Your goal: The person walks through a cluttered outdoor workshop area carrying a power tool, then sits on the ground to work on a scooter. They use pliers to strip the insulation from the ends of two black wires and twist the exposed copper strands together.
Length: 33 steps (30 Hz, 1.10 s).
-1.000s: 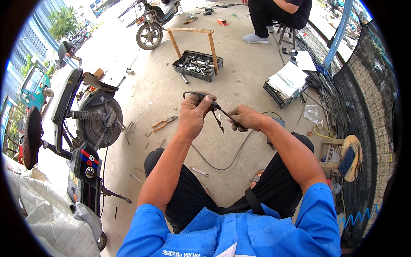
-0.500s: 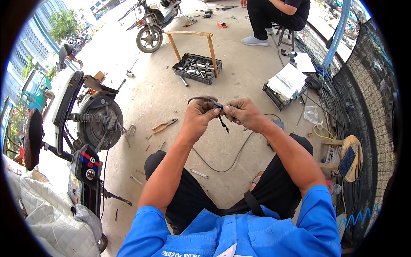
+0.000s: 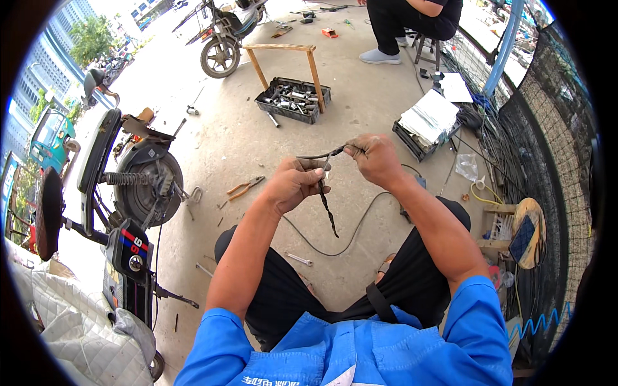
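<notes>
The left hand (image 3: 295, 184) is closed around a dark twisted cable (image 3: 326, 204), whose loose end hangs down from the fist above the person's lap. The right hand (image 3: 373, 157) pinches the same cable's upper part between fingertips, just beside the left hand. Below and behind them, a thin grey wire (image 3: 335, 244) curves across the concrete floor (image 3: 232, 138). Orange-handled pliers (image 3: 243, 188) lie on the floor to the left, near a partly stripped scooter (image 3: 132, 193). Farther off sits a tray of tools (image 3: 293, 100).
</notes>
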### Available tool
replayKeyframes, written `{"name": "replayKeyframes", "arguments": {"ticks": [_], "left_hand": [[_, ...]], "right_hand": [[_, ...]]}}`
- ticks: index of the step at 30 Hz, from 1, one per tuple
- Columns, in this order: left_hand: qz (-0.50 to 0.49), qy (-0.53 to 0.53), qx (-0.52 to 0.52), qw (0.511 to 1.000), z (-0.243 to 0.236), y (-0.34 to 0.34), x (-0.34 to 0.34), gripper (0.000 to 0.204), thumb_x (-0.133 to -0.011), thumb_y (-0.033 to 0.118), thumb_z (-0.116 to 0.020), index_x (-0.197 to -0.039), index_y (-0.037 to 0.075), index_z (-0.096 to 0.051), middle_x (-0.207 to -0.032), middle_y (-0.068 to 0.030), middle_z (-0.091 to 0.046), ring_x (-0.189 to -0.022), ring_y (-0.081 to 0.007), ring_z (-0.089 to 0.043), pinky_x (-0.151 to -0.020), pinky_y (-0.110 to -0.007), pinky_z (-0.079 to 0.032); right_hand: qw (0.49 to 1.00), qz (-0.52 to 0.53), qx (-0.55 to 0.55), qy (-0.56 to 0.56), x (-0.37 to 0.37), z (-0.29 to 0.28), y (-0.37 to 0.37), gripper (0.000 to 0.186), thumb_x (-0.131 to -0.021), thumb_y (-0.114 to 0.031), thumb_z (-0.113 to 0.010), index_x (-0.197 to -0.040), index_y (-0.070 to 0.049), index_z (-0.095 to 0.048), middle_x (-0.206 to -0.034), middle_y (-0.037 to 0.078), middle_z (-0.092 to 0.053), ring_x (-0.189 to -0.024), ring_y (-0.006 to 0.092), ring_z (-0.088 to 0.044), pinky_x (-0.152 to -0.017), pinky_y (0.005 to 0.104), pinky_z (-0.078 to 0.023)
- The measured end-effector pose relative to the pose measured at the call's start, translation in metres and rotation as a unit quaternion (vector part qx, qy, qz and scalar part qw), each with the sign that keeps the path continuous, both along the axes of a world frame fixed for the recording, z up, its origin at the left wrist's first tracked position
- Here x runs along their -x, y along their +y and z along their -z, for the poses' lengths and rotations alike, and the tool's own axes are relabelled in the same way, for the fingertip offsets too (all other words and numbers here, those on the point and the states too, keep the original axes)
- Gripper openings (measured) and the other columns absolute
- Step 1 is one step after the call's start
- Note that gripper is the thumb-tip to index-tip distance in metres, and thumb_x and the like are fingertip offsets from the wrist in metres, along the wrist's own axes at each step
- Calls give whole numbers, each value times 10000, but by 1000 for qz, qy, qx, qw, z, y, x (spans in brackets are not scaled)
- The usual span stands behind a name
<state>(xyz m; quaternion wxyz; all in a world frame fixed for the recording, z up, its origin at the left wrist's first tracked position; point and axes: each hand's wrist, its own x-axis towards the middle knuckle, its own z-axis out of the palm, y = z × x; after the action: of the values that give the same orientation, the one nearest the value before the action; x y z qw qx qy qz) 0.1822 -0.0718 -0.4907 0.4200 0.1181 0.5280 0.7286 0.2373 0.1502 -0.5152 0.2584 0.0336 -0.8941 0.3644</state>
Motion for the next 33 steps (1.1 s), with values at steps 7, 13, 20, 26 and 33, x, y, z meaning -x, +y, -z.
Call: {"name": "replayKeyframes", "arguments": {"ticks": [7, 13, 20, 26, 33], "left_hand": [[-15, 81, 111, 990, 0, -16, 18, 171, -921, 23, -620, -1054, -67, -679, -874, -73, -653, -802, -142, -609, -799, -336, -534], [-42, 328, 209, 920, -6, -22, 16, 165, -894, 29, -602, -1010, -4, -715, -878, -16, -667, -790, -113, -544, -734, -288, -453], [-51, 386, 192, 901, -3, -19, 13, 160, -912, 42, -598, -1028, 3, -702, -865, -8, -665, -799, -94, -540, -742, -285, -456], [-78, 392, 198, 895, 2, -11, 14, 110, -889, 19, -644, -989, 3, -686, -837, -8, -656, -785, -96, -553, -715, -280, -461], [73, 304, 230, 922, 7, 4, 7, 165, -826, 97, -757, -931, -11, -689, -836, -10, -668, -760, -101, -579, -696, -290, -478]], "right_hand": [[991, 10, -131, -30, 0, -13, 7, 136, -854, -204, -690, -903, -95, -756, -870, 104, -711, -800, 328, -665, -686, 422, -517], [982, -64, -31, -175, -7, -24, 13, 193, -847, -255, -713, -930, -86, -755, -820, 97, -699, -753, 270, -652, -693, 374, -499], [943, -157, 131, -264, -13, -21, 15, 359, -893, -380, -718, -990, -36, -755, -673, 10, -624, -644, 129, -555, -595, 310, -433], [913, -231, 221, -253, -19, -23, 18, 352, -887, -367, -738, -952, -21, -763, -614, -26, -551, -554, 82, -475, -503, 259, -370], [891, -261, 312, -203, -26, -31, 17, 330, -922, -338, -699, -867, -14, -728, -632, -28, -552, -584, 58, -492, -529, 229, -388]]}}
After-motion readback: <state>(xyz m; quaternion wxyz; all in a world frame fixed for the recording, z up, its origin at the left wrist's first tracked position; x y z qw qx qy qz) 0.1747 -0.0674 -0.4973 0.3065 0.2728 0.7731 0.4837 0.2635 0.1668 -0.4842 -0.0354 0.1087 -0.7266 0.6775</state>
